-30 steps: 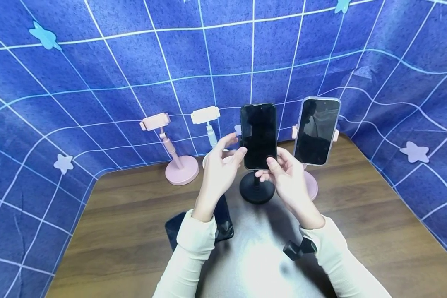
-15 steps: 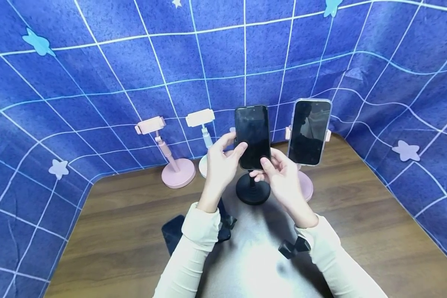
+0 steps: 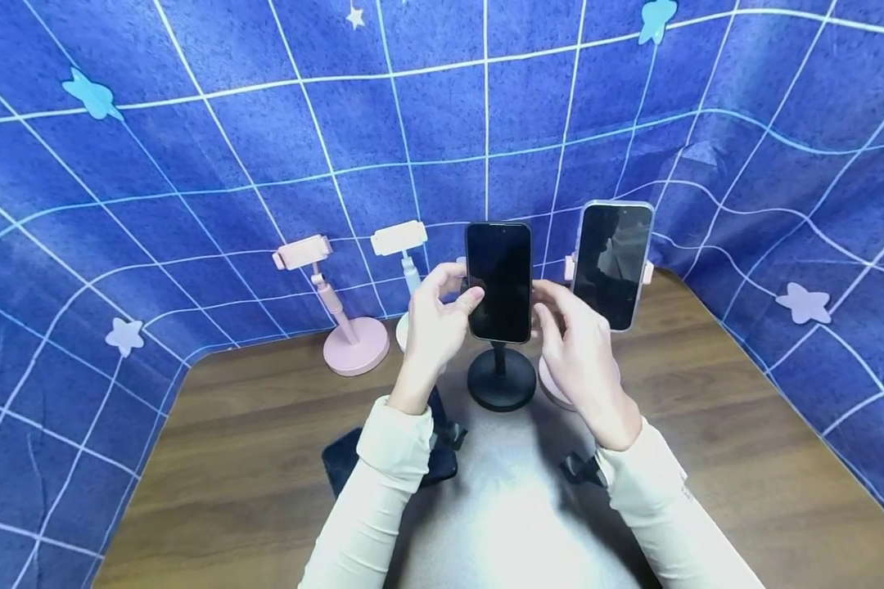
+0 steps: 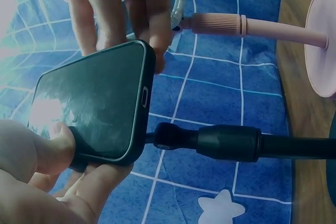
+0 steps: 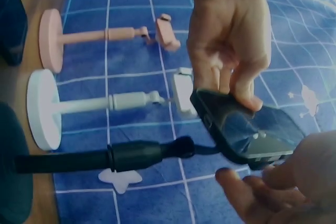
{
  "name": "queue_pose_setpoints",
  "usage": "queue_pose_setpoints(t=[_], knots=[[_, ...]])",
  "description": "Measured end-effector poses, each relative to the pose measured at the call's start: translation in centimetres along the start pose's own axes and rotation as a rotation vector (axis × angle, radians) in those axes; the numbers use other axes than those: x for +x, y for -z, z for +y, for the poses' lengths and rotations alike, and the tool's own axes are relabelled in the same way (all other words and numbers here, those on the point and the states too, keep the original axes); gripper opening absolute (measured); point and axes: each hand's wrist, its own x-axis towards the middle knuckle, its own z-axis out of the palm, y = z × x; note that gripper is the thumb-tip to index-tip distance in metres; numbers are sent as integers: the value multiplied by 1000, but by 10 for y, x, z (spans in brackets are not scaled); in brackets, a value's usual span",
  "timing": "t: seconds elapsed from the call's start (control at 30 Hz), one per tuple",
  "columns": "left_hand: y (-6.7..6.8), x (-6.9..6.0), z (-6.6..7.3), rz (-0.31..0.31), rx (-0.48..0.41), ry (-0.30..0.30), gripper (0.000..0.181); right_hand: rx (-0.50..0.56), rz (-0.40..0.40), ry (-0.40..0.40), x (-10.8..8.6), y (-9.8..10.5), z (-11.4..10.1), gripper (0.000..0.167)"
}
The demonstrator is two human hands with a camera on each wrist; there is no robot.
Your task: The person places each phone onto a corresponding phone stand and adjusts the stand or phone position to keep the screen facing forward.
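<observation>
A black smartphone [image 3: 498, 282] stands upright in front of the head of a black phone stand [image 3: 501, 380]; the stand's clamp is hidden behind it. My left hand [image 3: 438, 319] pinches the phone's left edge, thumb on the screen and fingers behind. At the opposite edge is my right hand [image 3: 578, 343], its thumb off the screen; whether it grips the phone or the hidden clamp cannot be made out. In the right wrist view, the phone [image 5: 247, 127] sits at the end of the black stem [image 5: 136, 156], fingers of the right hand [image 5: 310, 182] close below its edge.
At right, a silver-edged phone [image 3: 613, 266] sits in a pink stand [image 3: 552, 384]. A pink stand [image 3: 356, 345] and a white-headed stand [image 3: 399, 238] stand at left, their holders without phones. Dark phones [image 3: 339, 458] lie on the wooden table [image 3: 228, 458] under the left forearm. A blue gridded cloth [image 3: 265, 147] hangs behind.
My right hand has let go of the phone's lower right corner and shifted to its right side, thumb off the screen. My left thumb and fingers have closed on the left edge.
</observation>
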Motion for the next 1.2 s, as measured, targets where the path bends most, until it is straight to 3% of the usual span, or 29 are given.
queue_pose_setpoints(t=[0.17, 0.27, 0.37, 0.5, 0.63, 0.8, 1.2], knots=[[2, 1, -1, -44, -43, 21, 26, 268, -33, -4, 7, -6, 9, 46], [4, 2, -2, -66, -57, 22, 25, 334, -29, 4, 9, -10, 14, 47], [4, 2, -2, -86, -89, 22, 23, 302, -5, 75, 11, -11, 20, 40], [4, 2, -3, -109, -144, 35, 23, 182, 15, 262, 15, -8, 29, 37], [3, 1, -3, -105, -138, 45, 24, 53, -21, 408, 18, 1, 34, 35], [3, 0, -3, -80, -94, 39, 25, 27, -88, 472, 18, 11, 35, 38], [3, -4, -3, -49, -94, 9, 23, -54, -50, 532, 22, 17, 33, 29]])
